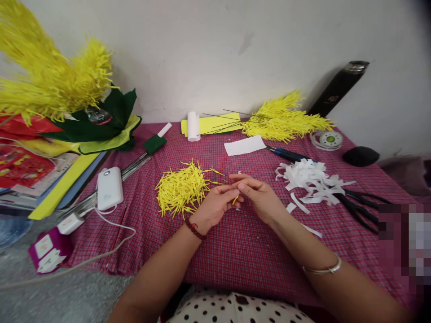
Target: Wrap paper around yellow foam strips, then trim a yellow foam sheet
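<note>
My left hand point(215, 207) and my right hand point(257, 194) meet over the red checked cloth point(235, 251), fingertips pinched together on a small yellow paper strip point(235, 199). A heap of cut yellow paper strips point(182, 187) lies just left of my left hand. A pile of white paper scraps point(311, 179) sits to the right of my right hand. Both hands are closed in a pinch.
Black scissors point(362, 207) lie at right, a blue-handled tool point(289, 154) and white paper slip point(245, 145) behind. Yellow fringed stems point(284, 119), thin wires point(229, 122), a white roll point(193, 126), tape reel point(327, 140), power bank point(109, 188), and paper flowers point(50, 85) surround.
</note>
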The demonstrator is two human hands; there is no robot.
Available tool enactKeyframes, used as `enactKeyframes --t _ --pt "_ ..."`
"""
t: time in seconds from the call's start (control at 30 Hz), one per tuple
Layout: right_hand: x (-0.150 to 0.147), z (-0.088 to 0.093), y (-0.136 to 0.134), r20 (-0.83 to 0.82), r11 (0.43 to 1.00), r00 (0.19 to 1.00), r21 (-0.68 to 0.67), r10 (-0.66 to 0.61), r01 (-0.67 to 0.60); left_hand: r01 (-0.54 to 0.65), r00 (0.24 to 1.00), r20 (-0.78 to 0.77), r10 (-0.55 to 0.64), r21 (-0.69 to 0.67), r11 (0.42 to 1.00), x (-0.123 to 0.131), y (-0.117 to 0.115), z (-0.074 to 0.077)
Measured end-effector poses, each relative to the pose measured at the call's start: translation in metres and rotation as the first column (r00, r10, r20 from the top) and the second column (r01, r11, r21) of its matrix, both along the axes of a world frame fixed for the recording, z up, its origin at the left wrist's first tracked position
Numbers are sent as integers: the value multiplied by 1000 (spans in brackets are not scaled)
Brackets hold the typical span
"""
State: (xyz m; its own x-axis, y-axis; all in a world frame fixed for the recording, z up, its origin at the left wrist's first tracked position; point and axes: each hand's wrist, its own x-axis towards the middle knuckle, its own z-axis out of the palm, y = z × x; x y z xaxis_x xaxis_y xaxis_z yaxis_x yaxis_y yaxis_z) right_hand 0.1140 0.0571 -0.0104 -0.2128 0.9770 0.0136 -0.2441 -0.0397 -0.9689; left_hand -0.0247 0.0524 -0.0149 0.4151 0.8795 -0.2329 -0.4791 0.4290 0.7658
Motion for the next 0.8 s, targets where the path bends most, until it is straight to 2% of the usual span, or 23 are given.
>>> enactKeyframes --t 0.13,0.3,0.47,0.6,0.7,0.8 --pt "-2 0 0 -69 994 997 -105 -16 9 -2 999 -36 3 35 999 2 -1 -1" --pt "-4 0 0 -96 990 995 -139 4 -17 -3 998 -62 6 51 999 4 -2 -1" --pt "-5 1 -2 -111 989 993 -132 45 -59 -12 1000 -18 13 26 1000 1 0 -3" --pt "-5 0 -3 -28 993 995 -62 99 -100 -20 999 47 20 6 1000 0 1 -6" --pt "-4 -2 -1 12 997 998 -37 66 -65 -9 999 33 9 2 1000 0 1 -6" --pt "-2 -4 2 10 999 999 -29 -41 41 3 1000 -28 -3 16 1000 0 1 -5"
